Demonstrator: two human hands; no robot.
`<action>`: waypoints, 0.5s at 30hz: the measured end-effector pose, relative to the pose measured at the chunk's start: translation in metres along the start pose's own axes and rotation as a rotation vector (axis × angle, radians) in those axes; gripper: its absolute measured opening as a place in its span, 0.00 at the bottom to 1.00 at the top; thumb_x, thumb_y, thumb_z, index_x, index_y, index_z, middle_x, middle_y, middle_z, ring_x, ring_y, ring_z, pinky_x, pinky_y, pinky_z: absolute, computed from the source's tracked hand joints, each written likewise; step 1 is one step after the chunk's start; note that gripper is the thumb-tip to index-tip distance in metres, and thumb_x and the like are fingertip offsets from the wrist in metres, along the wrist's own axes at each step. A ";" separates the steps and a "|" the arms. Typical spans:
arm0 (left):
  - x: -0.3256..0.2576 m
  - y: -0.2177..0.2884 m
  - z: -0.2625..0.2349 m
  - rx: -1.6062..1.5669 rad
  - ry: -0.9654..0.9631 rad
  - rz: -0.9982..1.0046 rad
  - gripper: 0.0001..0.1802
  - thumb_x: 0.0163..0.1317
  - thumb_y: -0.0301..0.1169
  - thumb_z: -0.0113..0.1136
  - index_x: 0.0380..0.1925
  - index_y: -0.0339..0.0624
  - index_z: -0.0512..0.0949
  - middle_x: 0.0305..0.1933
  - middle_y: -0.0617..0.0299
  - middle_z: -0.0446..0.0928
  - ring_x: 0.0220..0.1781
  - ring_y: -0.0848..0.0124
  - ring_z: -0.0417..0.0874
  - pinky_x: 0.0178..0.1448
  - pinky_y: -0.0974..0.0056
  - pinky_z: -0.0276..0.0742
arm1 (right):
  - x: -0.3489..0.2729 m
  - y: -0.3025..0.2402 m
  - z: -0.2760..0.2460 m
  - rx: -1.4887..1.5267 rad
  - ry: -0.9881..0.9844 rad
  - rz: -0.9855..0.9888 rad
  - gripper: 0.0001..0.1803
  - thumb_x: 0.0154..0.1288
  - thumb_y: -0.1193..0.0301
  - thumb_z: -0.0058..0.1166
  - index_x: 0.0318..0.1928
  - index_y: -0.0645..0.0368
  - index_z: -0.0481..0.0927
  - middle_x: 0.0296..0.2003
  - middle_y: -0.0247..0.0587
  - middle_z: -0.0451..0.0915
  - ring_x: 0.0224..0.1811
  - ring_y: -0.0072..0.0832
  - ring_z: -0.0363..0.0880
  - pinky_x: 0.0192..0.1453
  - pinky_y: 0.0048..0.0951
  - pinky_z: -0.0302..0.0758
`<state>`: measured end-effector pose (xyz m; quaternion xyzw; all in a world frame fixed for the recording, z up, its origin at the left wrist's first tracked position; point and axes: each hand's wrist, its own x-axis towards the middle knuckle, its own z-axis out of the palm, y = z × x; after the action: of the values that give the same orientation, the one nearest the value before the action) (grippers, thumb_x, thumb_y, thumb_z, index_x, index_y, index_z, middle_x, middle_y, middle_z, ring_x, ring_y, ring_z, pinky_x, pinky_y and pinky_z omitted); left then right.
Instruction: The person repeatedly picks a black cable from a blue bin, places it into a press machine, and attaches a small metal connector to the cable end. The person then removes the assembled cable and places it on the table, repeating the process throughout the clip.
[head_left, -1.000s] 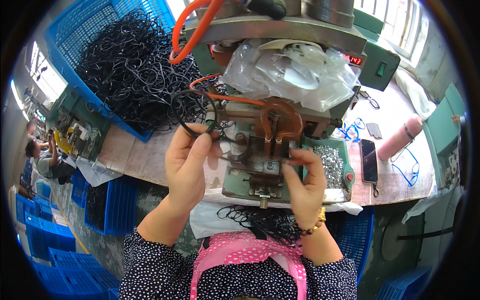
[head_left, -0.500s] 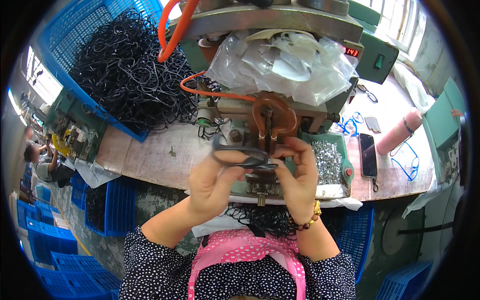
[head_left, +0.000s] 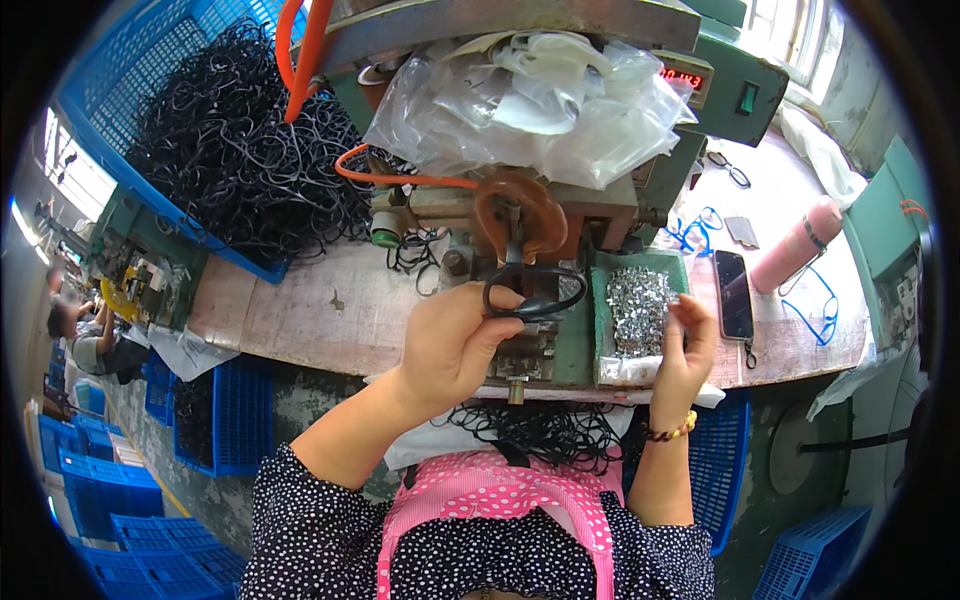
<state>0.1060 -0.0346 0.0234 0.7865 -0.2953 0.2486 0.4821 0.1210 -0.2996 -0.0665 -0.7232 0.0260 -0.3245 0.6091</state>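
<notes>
With the left hand point(head_left: 445, 342), holding a black loop point(head_left: 548, 307) by its eight o'clock edge, with the fingers pinching closed upon the band and not encircling the whole ring; probably gripping only this edge in order to leave the rest open to view. Holding the loop raised near the centre, in front of the copper-coloured coil point(head_left: 552, 232) standing at twelve o'clock; not being able to tell whether touching the metal fixture point(head_left: 525, 352) beneath. With the right hand point(head_left: 685, 350), hovering at about four o'clock from the loop, by the right side of a green tray point(head_left: 601, 325); holding the fingertips close together, but not being able to tell whether pinching any of the small silvery pieces point(head_left: 637, 300). Seeing the tray standing just beside the fixture, likely for giving the right hand a short reach. At ten o'clock, seeing a blue crate point(head_left: 110, 90) holding a heap of black strands point(head_left: 250, 140), perhaps standing there for serving the left side. At three o'clock, seeing a dark phone point(head_left: 735, 300) and a pink bottle point(head_left: 797, 245) resting on the worktop point(head_left: 280, 310), well apart from the loop, presumably for leaving the handling space free.
</notes>
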 end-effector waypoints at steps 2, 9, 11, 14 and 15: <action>0.000 -0.001 0.001 0.010 -0.001 0.035 0.09 0.63 0.24 0.66 0.42 0.35 0.81 0.32 0.51 0.81 0.28 0.52 0.81 0.32 0.57 0.75 | -0.007 0.011 -0.004 -0.082 -0.033 0.122 0.10 0.71 0.84 0.54 0.50 0.63 0.82 0.43 0.37 0.84 0.48 0.25 0.81 0.57 0.27 0.76; 0.002 0.004 0.000 0.048 -0.008 0.052 0.09 0.61 0.24 0.67 0.41 0.34 0.80 0.34 0.50 0.81 0.30 0.51 0.82 0.33 0.54 0.75 | -0.011 0.011 0.004 -0.671 -0.351 -0.351 0.08 0.60 0.74 0.63 0.41 0.56 0.82 0.50 0.43 0.81 0.66 0.51 0.69 0.73 0.50 0.62; 0.004 0.008 -0.002 0.098 -0.009 0.095 0.10 0.61 0.25 0.67 0.41 0.34 0.80 0.34 0.50 0.82 0.31 0.51 0.82 0.34 0.54 0.76 | -0.009 0.011 0.008 -0.642 -0.351 -0.350 0.05 0.60 0.75 0.62 0.37 0.57 0.81 0.49 0.42 0.81 0.66 0.50 0.69 0.73 0.50 0.63; 0.005 0.011 -0.001 0.148 0.036 0.142 0.11 0.60 0.25 0.69 0.40 0.34 0.80 0.35 0.51 0.82 0.34 0.50 0.84 0.38 0.54 0.79 | -0.009 0.013 0.010 -0.616 -0.325 -0.370 0.03 0.62 0.76 0.60 0.37 0.57 0.80 0.47 0.42 0.82 0.63 0.48 0.73 0.72 0.49 0.63; 0.004 0.010 0.000 0.139 0.051 0.134 0.11 0.59 0.25 0.69 0.40 0.33 0.80 0.35 0.51 0.82 0.35 0.50 0.84 0.39 0.54 0.79 | -0.009 0.014 0.010 -0.598 -0.311 -0.371 0.03 0.63 0.76 0.59 0.38 0.58 0.80 0.46 0.42 0.83 0.62 0.48 0.74 0.73 0.49 0.62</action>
<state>0.1015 -0.0387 0.0321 0.7901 -0.3169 0.3201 0.4158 0.1238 -0.2902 -0.0838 -0.9020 -0.1044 -0.2939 0.2987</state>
